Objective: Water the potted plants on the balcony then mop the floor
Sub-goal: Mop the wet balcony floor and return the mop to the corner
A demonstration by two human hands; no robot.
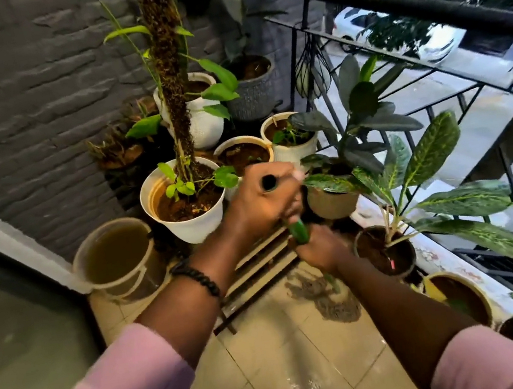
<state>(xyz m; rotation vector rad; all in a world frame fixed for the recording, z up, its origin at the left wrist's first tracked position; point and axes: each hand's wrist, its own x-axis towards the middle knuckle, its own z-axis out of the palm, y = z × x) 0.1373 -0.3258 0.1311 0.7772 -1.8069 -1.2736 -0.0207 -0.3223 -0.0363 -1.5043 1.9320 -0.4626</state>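
Observation:
Both hands grip a green mop handle. My left hand is closed around its top end, my right hand holds it lower down. The grey stringy mop head rests on the wet beige floor tiles just below my right hand. Several potted plants crowd the far corner, among them a white pot with a moss pole and a pot with a large spotted-leaf plant at the right.
A clear bucket of murky water stands at the left by the grey brick wall. A black metal railing runs along the right edge. More pots line the ledge at lower right. A slatted rack lies under my arms.

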